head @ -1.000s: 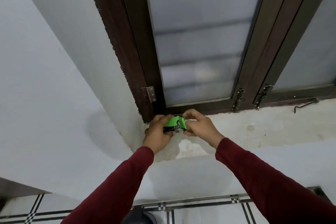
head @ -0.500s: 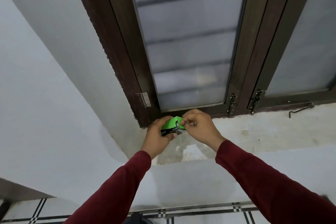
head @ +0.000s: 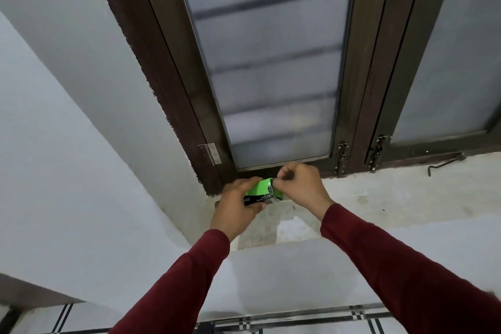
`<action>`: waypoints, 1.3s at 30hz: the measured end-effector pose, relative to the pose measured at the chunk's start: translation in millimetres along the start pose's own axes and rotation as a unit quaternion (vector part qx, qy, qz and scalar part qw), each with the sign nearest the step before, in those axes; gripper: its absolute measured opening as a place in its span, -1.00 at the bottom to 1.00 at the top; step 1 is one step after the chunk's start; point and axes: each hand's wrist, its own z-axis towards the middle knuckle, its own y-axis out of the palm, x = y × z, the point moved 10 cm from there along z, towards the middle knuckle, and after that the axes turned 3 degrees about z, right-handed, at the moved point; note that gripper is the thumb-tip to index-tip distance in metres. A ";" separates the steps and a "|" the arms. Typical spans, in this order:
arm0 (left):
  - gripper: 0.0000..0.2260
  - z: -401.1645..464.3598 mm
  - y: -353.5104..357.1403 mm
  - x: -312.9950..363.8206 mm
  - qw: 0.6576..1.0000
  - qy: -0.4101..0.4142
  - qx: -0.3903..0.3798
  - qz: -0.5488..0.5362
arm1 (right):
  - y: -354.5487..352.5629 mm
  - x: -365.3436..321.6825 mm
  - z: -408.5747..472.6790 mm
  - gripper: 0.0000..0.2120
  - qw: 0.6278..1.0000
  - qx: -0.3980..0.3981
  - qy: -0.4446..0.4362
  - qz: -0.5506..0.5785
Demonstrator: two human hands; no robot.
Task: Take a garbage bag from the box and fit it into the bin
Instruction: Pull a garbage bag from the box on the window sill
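A small green and black garbage bag box is held above the window sill, in front of the window's lower left corner. My left hand grips it from the left and below. My right hand pinches the box's right end with thumb and fingertips; whether it holds a flap or a bag I cannot tell. The bin is out of view.
A stained white window sill runs to the right under a dark wooden window frame with frosted glass. A metal hook latch lies on the sill at right. White walls close in on the left; tiled wall shows below.
The view has tilted a little, so the hands and box sit slightly higher against the frame. My right fingers have shifted up on the box's right end. The box stays in my left hand.
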 end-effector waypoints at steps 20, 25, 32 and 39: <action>-0.41 8.5 -4.4 7.5 1.000 -0.010 0.012 -0.018 | -1.1 12.4 -4.2 -0.84 0.989 -0.028 0.011 0.142; -0.40 7.6 -20.5 31.7 0.991 0.020 0.025 0.132 | 5.7 16.1 -8.1 -0.86 0.991 -0.071 0.023 0.110; -0.46 7.5 -28.4 102.0 0.898 0.203 0.071 0.384 | 43.5 48.0 -25.0 -0.57 0.836 -0.130 0.265 0.463; -0.44 19.1 -55.0 77.9 0.953 0.096 0.046 0.285 | 37.0 55.4 -24.3 -0.84 0.763 -0.106 0.307 0.558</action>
